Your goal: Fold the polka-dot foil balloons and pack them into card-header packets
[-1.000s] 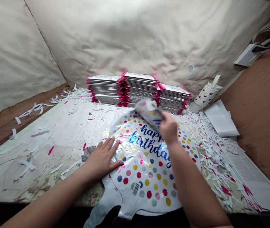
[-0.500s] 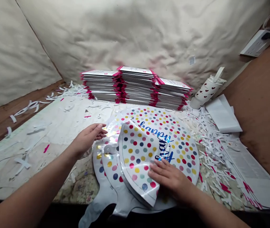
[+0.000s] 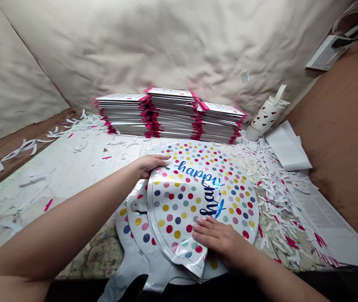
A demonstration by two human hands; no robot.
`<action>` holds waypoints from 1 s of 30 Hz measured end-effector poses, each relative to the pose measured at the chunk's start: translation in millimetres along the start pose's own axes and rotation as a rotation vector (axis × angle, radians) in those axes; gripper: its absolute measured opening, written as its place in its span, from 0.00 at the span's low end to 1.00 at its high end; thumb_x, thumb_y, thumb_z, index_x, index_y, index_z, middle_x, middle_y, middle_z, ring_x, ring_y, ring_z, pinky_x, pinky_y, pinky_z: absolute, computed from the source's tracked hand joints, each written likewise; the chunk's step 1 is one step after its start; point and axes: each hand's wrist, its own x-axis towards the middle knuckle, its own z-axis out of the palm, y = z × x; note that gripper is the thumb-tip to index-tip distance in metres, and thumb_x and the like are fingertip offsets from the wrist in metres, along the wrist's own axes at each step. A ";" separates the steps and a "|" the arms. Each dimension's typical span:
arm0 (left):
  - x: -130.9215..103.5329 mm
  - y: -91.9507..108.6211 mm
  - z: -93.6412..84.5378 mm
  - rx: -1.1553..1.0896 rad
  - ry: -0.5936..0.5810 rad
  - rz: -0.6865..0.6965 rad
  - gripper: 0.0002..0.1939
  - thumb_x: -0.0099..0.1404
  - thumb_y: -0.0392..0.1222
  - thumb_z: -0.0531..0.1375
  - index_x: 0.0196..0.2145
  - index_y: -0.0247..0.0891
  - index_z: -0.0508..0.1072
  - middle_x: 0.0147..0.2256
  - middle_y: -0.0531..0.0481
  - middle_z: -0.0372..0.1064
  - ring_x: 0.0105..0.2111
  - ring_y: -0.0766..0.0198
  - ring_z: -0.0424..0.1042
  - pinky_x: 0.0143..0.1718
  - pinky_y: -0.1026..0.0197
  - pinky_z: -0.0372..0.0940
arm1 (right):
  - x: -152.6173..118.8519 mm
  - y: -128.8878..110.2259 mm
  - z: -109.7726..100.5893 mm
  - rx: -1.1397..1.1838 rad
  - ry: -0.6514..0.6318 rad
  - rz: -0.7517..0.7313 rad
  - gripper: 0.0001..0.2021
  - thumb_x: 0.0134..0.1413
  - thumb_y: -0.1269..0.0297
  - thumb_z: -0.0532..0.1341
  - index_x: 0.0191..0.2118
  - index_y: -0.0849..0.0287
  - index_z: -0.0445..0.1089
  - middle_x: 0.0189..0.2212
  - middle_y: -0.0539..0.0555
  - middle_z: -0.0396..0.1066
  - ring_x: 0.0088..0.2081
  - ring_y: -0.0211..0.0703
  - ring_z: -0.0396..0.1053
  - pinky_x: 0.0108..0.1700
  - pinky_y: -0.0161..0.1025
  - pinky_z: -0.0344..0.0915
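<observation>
Round white foil balloons (image 3: 235, 184), uninflated, lie flat and overlapping near the table's front edge. They carry coloured dots and blue lettering that reads "happy". The top balloon is partly folded over, and pale tails hang past the front edge. My left hand (image 3: 151, 164) rests on the upper left of the fold with fingers stretched out over the foil; its thumb is hard to see. Lower down, my right hand (image 3: 218, 239) lies flat on the folded part, fingers extended. No object shows in either palm.
Stacks of pink-edged white packets (image 3: 172, 113) stand along the back wall. A white tumbler with hearts (image 3: 267, 115) is at the back right. Shredded paper (image 3: 270, 201) and white sheets (image 3: 287, 144) cover the right side. A power strip (image 3: 328, 52) hangs on the right.
My left hand has moved right, from beside the balloons onto the folded foil. The fold now lies flatter. My right hand stays pressed on it. The view has shifted slightly.
</observation>
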 end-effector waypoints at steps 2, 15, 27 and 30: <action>6.5 -7.0 -9.0 0.082 0.102 0.059 0.24 0.50 0.34 0.65 0.46 0.34 0.69 0.31 0.43 0.74 0.27 0.59 0.74 0.29 0.58 0.71 | 0.0 1.0 1.6 0.013 0.012 0.003 0.19 0.61 0.71 0.49 0.57 0.60 0.59 0.55 0.56 0.61 0.59 0.42 0.53 0.60 0.47 0.49; -26.6 -41.5 92.6 0.980 -0.444 0.970 0.23 0.61 0.43 0.56 0.54 0.44 0.63 0.59 0.51 0.55 0.60 0.56 0.49 0.60 0.48 0.40 | 0.7 12.1 -7.3 -0.017 0.081 -0.045 0.17 0.60 0.71 0.48 0.53 0.62 0.63 0.53 0.55 0.64 0.57 0.42 0.57 0.59 0.45 0.53; -29.4 -64.4 87.1 1.419 -0.284 0.892 0.29 0.67 0.55 0.39 0.63 0.41 0.43 0.64 0.47 0.33 0.63 0.56 0.34 0.60 0.47 0.31 | -12.3 10.6 -12.8 0.182 0.202 0.124 0.14 0.56 0.72 0.49 0.44 0.57 0.69 0.42 0.55 0.74 0.46 0.41 0.69 0.55 0.45 0.58; -41.5 -74.6 41.7 1.434 -0.240 0.782 0.30 0.68 0.55 0.38 0.63 0.41 0.40 0.64 0.50 0.34 0.63 0.60 0.34 0.61 0.51 0.30 | -2.4 18.4 -28.9 0.373 0.152 0.452 0.15 0.59 0.63 0.48 0.32 0.58 0.70 0.29 0.53 0.73 0.34 0.42 0.70 0.40 0.40 0.66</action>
